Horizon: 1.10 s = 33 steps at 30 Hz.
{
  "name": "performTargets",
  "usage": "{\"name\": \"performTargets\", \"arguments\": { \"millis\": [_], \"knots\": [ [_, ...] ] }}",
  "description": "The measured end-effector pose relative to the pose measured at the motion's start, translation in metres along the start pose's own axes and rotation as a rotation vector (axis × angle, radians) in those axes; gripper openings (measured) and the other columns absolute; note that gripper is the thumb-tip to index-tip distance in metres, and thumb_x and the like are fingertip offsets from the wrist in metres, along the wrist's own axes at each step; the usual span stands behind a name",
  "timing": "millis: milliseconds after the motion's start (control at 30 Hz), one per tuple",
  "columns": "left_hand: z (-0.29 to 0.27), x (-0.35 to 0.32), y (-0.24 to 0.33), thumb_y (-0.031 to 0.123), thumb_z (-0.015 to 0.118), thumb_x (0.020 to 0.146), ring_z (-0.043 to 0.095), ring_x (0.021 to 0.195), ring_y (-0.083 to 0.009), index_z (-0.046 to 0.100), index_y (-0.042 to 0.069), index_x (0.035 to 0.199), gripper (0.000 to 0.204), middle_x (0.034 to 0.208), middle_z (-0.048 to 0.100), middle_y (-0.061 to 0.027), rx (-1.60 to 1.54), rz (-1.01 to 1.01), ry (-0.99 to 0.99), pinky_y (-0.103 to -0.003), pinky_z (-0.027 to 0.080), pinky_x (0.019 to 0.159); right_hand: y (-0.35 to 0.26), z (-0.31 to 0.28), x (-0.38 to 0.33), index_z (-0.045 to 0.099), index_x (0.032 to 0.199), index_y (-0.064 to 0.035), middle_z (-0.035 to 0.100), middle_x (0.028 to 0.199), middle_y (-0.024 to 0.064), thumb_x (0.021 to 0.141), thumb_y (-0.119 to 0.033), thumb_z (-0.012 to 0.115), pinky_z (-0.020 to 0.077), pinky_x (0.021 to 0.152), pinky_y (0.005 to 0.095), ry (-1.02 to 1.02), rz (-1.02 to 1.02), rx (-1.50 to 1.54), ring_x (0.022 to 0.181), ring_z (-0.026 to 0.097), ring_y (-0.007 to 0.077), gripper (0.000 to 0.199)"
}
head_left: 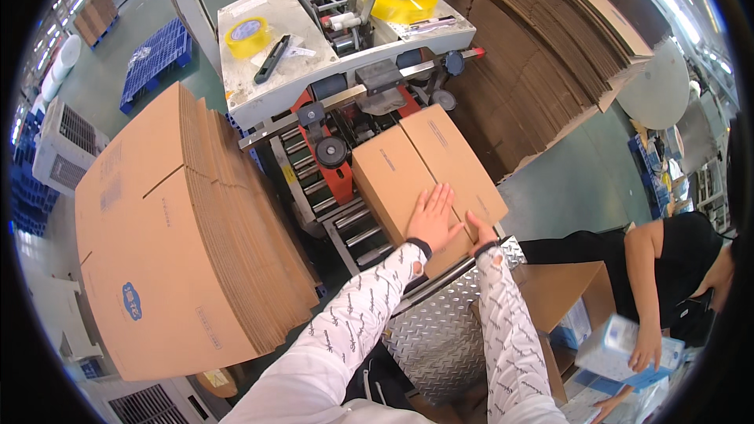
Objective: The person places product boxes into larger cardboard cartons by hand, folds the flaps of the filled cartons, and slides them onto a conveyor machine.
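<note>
we're pressing the closed cardboard box (428, 180) on the roller conveyor (345, 224) at the taping machine (345, 47) mouth: left hand (432, 220) spread flat holding flaps shut, right hand (481, 233) curled over its near edge, steadying.

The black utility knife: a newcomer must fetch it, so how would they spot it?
Look at the grey taping machine behind the closed carton. On its flat top left of the tape head lies the black utility knife, beside a yellow tape roll. It is the only slim dark thing there.
</note>
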<state>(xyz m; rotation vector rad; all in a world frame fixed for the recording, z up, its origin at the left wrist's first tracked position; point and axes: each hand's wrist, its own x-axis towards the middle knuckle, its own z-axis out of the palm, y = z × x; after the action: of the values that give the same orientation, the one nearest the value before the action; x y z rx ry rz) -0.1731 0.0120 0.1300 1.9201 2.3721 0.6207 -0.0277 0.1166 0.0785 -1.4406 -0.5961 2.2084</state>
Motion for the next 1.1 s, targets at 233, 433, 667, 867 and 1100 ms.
{"name": "performTargets", "arguments": {
  "millis": [233,433,667,867,1100],
  "knots": [
    [-0.020,0.052,-0.082,0.054,0.047,0.086,0.022,0.139,-0.0259,0.034,0.002,0.140,0.076,0.148,0.030,-0.0140,0.078,0.010,0.035,-0.046,0.015,0.113,0.044,0.071,-0.063,0.010,0.144,-0.0258,0.052,0.124,0.0084,0.076,-0.027,0.074,0.0417,0.089,0.0546,0.082,-0.030,-0.294,0.104,0.056,0.0252,0.093],
    [-0.066,0.038,-0.104,0.021,0.060,0.081,0.046,0.115,-0.0310,0.054,0.002,0.118,0.042,0.119,0.055,-0.0148,0.113,0.242,0.269,-0.046,0.032,0.100,0.267,-0.109,-0.177,0.049,0.123,-0.0012,0.063,0.097,0.0039,0.079,-0.019,0.072,0.0495,0.072,0.0293,-0.109,0.111,-0.457,0.079,0.060,0.0151,0.052],
    [-0.263,-0.169,0.037,0.011,0.072,0.068,0.060,0.075,-0.0274,0.068,0.007,0.088,0.021,0.073,0.062,-0.0076,-0.114,0.255,0.404,-0.039,0.047,0.084,0.491,-0.417,-0.341,0.070,0.095,-0.0043,0.068,0.085,0.0045,0.081,-0.039,0.068,0.0494,0.079,0.0316,0.067,0.240,-1.140,0.085,0.063,0.0161,0.037],
    [-0.339,-0.323,-0.100,0.042,0.085,0.048,0.037,0.127,-0.0371,0.047,0.002,0.128,0.097,0.133,0.045,-0.0199,0.129,-0.274,-0.436,-0.048,0.032,0.103,0.378,-0.393,-0.339,0.068,0.089,-0.0046,0.067,0.080,0.0103,0.076,-0.041,0.064,0.0513,0.073,0.0353,0.085,0.060,-1.172,0.077,0.064,0.0191,0.039],
    [-0.324,-0.382,-0.058,0.015,0.062,0.076,0.053,0.107,-0.0384,0.046,0.009,0.131,0.058,0.118,0.058,-0.0183,0.718,-0.019,-0.034,-0.048,0.039,0.097,0.252,-0.309,-0.336,0.055,0.121,-0.0056,0.064,0.108,0.0132,0.082,-0.040,0.064,0.0473,0.087,0.0329,0.092,-0.374,-0.973,0.098,0.062,0.0227,0.053]
  ]
}}
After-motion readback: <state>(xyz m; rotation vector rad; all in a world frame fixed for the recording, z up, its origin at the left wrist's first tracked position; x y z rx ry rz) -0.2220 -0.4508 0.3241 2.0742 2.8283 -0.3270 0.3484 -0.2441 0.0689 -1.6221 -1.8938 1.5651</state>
